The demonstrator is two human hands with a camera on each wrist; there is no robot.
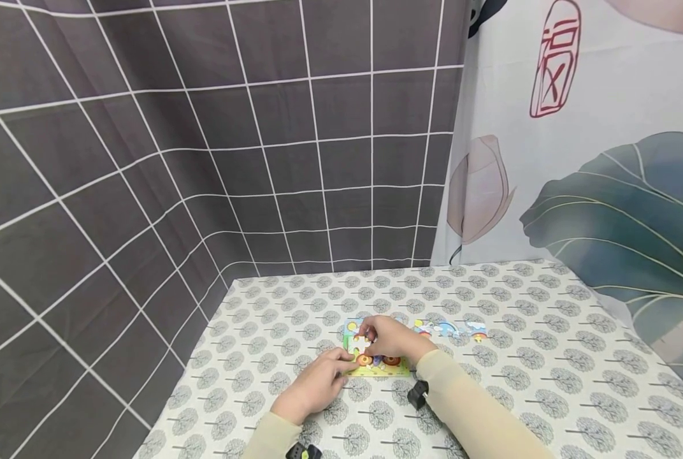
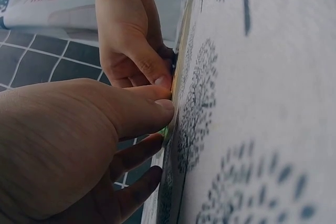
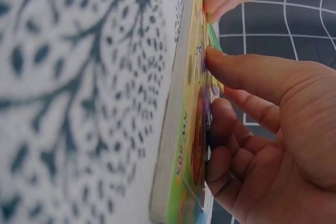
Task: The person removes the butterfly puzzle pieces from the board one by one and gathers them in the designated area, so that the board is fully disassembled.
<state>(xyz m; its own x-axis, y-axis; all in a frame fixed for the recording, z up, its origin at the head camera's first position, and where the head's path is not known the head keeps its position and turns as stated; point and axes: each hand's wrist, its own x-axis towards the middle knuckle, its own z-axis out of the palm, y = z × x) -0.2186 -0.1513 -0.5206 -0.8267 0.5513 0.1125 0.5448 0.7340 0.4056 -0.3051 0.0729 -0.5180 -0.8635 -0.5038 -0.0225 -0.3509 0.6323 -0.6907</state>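
A colourful jigsaw puzzle board (image 1: 400, 371) lies flat on the table, with a pale patch showing among its printed pieces. My left hand (image 1: 321, 379) rests at the board's near left corner; its index finger reaches onto the surface and the thumb is by the front edge. Over the middle of the board, my right hand (image 1: 390, 338) pinches a small puzzle piece (image 3: 216, 86) between thumb and fingers, low against the picture. Its other fingers are bent close over the board. Much of the picture is hidden under the right hand.
Several loose puzzle pieces (image 1: 449, 329) with rainbow and cloud prints lie right of the board, behind the right forearm. The tablecloth (image 1: 284, 319) has a tree print. A dark grid curtain (image 1: 273, 159) and a white flowered curtain (image 1: 490, 127) border the table.
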